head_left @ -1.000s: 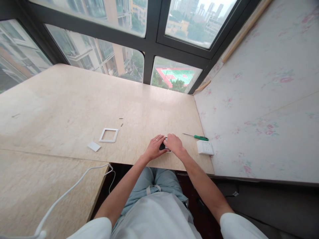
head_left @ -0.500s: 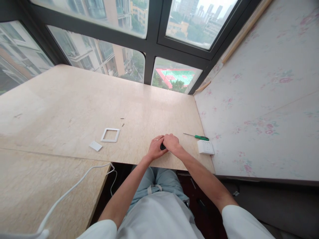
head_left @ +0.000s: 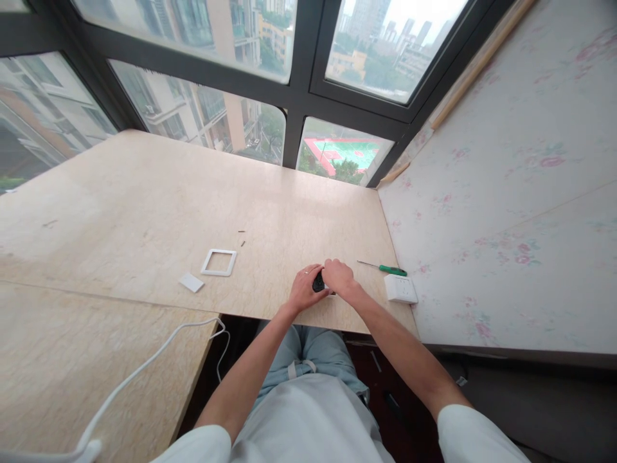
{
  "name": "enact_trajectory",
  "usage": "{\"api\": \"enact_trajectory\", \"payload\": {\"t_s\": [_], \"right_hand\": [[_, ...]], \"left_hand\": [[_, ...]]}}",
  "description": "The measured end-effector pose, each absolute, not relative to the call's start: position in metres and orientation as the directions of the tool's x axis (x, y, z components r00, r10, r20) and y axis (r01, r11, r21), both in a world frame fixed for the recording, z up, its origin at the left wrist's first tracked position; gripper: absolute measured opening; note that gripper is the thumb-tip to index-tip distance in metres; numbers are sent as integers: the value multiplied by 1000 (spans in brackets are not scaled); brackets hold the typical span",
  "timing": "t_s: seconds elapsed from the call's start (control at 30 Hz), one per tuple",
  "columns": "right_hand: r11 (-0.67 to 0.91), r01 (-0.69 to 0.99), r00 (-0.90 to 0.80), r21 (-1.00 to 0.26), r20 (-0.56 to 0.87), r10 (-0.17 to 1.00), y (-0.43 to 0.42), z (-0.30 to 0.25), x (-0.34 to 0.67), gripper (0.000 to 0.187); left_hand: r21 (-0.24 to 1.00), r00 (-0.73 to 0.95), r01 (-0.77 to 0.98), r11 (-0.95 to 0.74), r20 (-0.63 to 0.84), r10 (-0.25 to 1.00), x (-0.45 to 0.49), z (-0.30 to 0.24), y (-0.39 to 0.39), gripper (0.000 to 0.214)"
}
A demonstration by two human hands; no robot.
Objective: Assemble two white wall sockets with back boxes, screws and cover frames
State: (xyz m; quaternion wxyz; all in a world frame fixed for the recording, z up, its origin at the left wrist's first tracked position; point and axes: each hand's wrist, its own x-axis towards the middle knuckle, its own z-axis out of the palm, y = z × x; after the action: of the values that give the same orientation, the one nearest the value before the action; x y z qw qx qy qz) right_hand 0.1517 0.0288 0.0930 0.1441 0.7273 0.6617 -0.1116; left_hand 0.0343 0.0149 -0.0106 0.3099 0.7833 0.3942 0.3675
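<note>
Near the front edge of the marble-patterned counter, my left hand (head_left: 303,290) is closed around the left side of a small black part (head_left: 318,283). A bit of white shows beside this part, under my right hand; its exact kind is hard to make out. My right hand (head_left: 339,275) presses against its right side with curled fingers, and the fingertips are mostly hidden. To the left lie a square white switch frame (head_left: 233,263) and a small white plate (head_left: 191,282). Two screws (head_left: 242,244) rest just beyond the frame.
A green-handled screwdriver (head_left: 393,270) lies to the right, behind a white wall socket box (head_left: 401,289) beside the flowered wall (head_left: 501,244). A white cable (head_left: 144,366) runs over the lower counter at left. Dark-framed windows (head_left: 292,141) border the far side.
My hands have turned the part slightly, so more of its black face and a white edge show now. The whole view has shifted a little.
</note>
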Motion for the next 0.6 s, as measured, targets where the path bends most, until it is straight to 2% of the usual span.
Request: {"api": "enact_trajectory", "payload": {"t_s": [0.13,0.23,0.6], "right_hand": [[-85,995,101,60,-362,927,35,93,153,33],[-55,997,72,56,-375,924,37,95,151,28],[-20,997,43,74,-330,943,28,94,153,28]], "left_hand": [[808,388,348,-476,339,857,34,-13,13,89],[811,385,354,-467,328,862,33,-13,13,94],[805,363,385,-452,319,876,35,-5,9,69]]}}
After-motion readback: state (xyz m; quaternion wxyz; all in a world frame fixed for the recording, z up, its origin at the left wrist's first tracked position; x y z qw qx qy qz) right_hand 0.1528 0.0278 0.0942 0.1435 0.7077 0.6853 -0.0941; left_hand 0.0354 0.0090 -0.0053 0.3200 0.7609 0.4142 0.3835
